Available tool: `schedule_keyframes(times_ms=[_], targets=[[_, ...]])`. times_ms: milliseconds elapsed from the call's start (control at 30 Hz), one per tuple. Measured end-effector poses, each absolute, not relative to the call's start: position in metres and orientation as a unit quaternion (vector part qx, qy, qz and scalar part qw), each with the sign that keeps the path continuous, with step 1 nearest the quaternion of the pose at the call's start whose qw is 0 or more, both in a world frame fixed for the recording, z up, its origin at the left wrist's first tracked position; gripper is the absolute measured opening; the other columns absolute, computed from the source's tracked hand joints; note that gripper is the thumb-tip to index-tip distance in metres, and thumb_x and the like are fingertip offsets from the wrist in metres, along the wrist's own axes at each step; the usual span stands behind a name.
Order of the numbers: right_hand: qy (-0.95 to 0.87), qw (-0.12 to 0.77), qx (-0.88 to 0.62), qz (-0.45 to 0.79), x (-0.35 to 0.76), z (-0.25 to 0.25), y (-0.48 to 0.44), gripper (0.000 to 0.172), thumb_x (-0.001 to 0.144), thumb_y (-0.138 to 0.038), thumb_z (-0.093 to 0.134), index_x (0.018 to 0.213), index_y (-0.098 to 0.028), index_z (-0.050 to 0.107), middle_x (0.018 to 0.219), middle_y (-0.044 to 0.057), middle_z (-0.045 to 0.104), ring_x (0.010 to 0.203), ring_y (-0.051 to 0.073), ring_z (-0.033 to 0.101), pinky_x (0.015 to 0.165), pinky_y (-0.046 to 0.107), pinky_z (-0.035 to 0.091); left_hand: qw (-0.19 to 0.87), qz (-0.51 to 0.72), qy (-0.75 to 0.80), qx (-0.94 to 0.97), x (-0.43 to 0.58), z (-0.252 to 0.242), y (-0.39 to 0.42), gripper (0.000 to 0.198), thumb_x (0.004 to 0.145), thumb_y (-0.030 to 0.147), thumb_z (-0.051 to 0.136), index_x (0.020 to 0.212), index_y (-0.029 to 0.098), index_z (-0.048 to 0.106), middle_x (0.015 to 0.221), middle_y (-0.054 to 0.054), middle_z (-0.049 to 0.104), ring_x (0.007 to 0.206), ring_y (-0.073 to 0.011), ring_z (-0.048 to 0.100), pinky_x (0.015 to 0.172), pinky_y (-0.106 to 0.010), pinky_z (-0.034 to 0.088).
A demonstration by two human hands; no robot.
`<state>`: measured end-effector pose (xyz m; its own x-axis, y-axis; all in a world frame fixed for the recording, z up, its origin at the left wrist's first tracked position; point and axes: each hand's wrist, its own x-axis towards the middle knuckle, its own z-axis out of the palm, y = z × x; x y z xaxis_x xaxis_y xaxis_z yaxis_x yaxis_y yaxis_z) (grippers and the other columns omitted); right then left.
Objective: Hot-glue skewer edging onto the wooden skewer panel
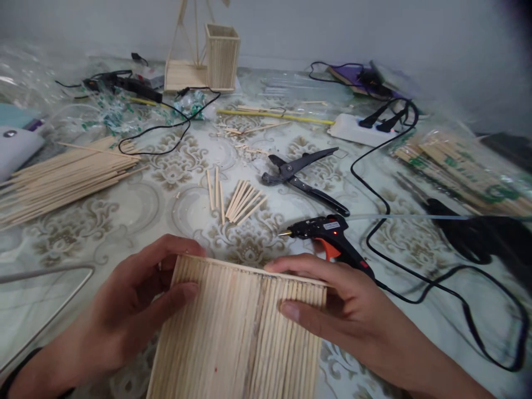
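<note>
Glue gun point(328, 235) behind stick panel point(241, 332)

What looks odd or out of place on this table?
The stick panel, held by the left hand and right hand, shows a dark uneven seam down its middle. Loose cut sticks lie scattered beyond it.

Two glue guns point(328, 235), one cutter point(305, 174)

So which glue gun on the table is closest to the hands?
The black and orange glue gun, lying just beyond the right hand. The other, all-black glue gun lies far off at the back left.
</note>
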<state>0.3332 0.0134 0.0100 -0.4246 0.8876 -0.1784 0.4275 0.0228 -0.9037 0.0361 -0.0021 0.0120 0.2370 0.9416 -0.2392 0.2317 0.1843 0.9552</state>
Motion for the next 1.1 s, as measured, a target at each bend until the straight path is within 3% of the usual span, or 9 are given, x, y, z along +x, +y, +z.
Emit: schedule_keyframes(times_ms=[267, 633, 833, 933, 1033, 1100], targets=[[-0.690, 0.225, -0.494, 0.479, 0.332, 0.008, 0.010, 0.034, 0.093, -0.042, 0.078, 0.127, -0.044, 0.080, 0.121, 0.000, 0.085, 0.106, 0.023, 0.081, 0.092, 0.033, 0.067, 0.576, 0.289, 0.533, 0.548, 0.032, 0.012, -0.003, 0.022, 0.097, 0.041, 0.071, 0.116, 0.030, 0.074, 0.086, 0.000, 0.072, 0.075, -0.0152, 0.065, 0.063, -0.019, 0.052], [-0.695, 0.221, -0.497, 0.471, 0.333, 0.009, 0.010, 0.032, 0.091, -0.046, 0.080, 0.123, -0.049, 0.080, 0.114, -0.003, 0.086, 0.098, 0.020, 0.083, 0.092, 0.030, 0.068, 0.591, 0.289, 0.529, 0.536, 0.031, 0.014, -0.003, 0.017, 0.094, 0.041, 0.075, 0.109, 0.033, 0.076, 0.084, -0.001, 0.073, 0.073, -0.0167, 0.066, 0.061, -0.021, 0.052], [-0.698, 0.227, -0.519, 0.438, 0.340, 0.002, 0.007, 0.033, 0.090, -0.049, 0.080, 0.123, -0.047, 0.080, 0.120, -0.001, 0.085, 0.101, 0.023, 0.083, 0.093, 0.034, 0.068, 0.660, 0.307, 0.510, 0.458, 0.030, 0.013, -0.002, 0.031, 0.097, 0.042, 0.073, 0.126, 0.033, 0.069, 0.087, 0.000, 0.073, 0.074, -0.0151, 0.063, 0.061, -0.021, 0.046], [-0.700, 0.221, -0.531, 0.425, 0.342, 0.000, 0.009, 0.033, 0.090, -0.052, 0.079, 0.122, -0.044, 0.081, 0.118, 0.000, 0.085, 0.099, 0.025, 0.083, 0.088, 0.033, 0.069, 0.673, 0.339, 0.502, 0.425, 0.031, 0.014, 0.002, 0.024, 0.102, 0.048, 0.066, 0.107, 0.026, 0.074, 0.088, -0.001, 0.071, 0.080, -0.0148, 0.063, 0.071, -0.022, 0.049], [-0.701, 0.203, -0.538, 0.421, 0.342, 0.000, 0.011, 0.034, 0.089, -0.052, 0.078, 0.122, -0.044, 0.081, 0.119, -0.001, 0.085, 0.102, 0.026, 0.083, 0.087, 0.035, 0.070, 0.661, 0.366, 0.517, 0.401, 0.033, 0.014, 0.006, 0.034, 0.101, 0.051, 0.065, 0.088, 0.021, 0.073, 0.079, 0.000, 0.066, 0.075, -0.0136, 0.059, 0.069, -0.022, 0.049], [-0.686, 0.206, -0.557, 0.421, 0.339, 0.002, 0.010, 0.036, 0.086, -0.056, 0.079, 0.120, -0.043, 0.082, 0.119, 0.000, 0.085, 0.103, 0.027, 0.082, 0.089, 0.037, 0.069, 0.654, 0.369, 0.526, 0.399, 0.035, 0.013, 0.007, 0.035, 0.101, 0.051, 0.065, 0.085, 0.020, 0.071, 0.078, 0.000, 0.065, 0.073, -0.0131, 0.058, 0.068, -0.022, 0.049]])
